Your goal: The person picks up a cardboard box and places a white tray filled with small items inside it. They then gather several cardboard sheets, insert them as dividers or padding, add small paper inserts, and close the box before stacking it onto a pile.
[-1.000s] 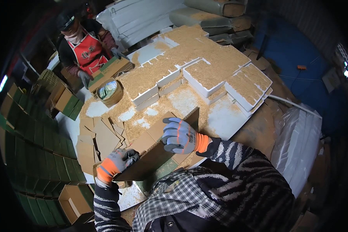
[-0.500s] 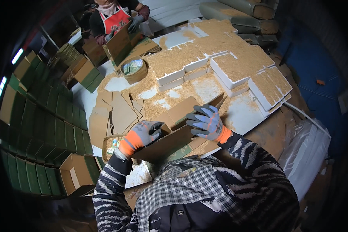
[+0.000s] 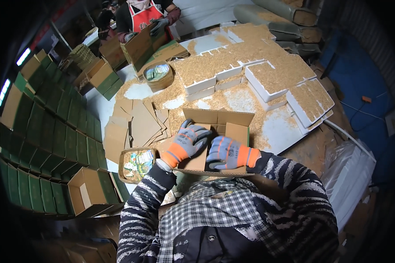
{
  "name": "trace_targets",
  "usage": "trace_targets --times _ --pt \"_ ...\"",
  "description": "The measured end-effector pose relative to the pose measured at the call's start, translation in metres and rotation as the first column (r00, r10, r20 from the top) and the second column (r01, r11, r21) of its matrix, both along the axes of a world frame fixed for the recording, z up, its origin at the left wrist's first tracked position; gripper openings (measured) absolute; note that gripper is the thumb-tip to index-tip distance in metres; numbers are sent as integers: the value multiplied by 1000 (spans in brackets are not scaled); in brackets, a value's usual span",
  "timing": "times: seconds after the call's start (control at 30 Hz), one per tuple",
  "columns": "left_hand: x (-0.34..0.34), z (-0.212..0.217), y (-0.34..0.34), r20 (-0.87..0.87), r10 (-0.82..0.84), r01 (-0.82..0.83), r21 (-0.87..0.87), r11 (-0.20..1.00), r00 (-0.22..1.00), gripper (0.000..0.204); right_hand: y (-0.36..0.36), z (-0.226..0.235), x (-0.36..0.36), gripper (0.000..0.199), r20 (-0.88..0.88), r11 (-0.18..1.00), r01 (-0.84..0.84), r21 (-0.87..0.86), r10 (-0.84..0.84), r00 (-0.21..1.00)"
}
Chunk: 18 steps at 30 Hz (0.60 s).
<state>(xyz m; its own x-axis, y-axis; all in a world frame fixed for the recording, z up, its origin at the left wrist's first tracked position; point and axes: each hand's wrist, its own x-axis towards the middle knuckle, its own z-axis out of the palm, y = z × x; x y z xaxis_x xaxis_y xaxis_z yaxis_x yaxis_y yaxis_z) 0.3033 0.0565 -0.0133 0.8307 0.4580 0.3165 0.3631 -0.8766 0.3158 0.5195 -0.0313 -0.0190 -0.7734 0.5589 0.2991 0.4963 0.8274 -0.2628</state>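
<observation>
A brown cardboard box (image 3: 236, 117) with green outer sides stands open at the table's near edge, in front of my body. Its far wall rises upright, and a panel slants inside it on the left. My left hand (image 3: 188, 141), in a grey and orange glove, bends its fingers over the upper edge of that panel. My right hand (image 3: 227, 152), gloved the same way, reaches inside over the near wall, with fingers curled at the panel's right edge. The fingertips of both hands are partly hidden.
Flat cardboard pieces (image 3: 142, 122) lie left of the box, beside a basket of small packets (image 3: 138, 165). Another round basket (image 3: 159, 75) stands farther back. White foam trays (image 3: 267, 92) hold brown shreds. Green cartons (image 3: 52, 153) are stacked left. A co-worker (image 3: 147, 17) handles cardboard across the table.
The folded cardboard has been opened out into a box shape. My left hand moved right onto its inner panel; my right hand moved down and inward, its fingers now curled.
</observation>
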Motion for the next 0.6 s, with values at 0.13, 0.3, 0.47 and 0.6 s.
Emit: trace_targets --times 0.13,0.3,0.47,0.6 --pt "-23 -38 4 -173 81 -106 -143 984 982 42 -19 68 4 58 -114 904 377 -201 -404 908" --pt "-20 -29 26 140 156 -16 -693 721 978 41 -4 51 -10 71 289 842 193 -504 -46 956" --pt "-69 -68 12 391 785 -17 -891 454 480 41 42 42 16 70 502 834 356 -422 -112 858" --pt "-91 -53 -31 359 871 -306 -833 462 336 48 34 25 32 57 -398 820 305 -485 -517 757"
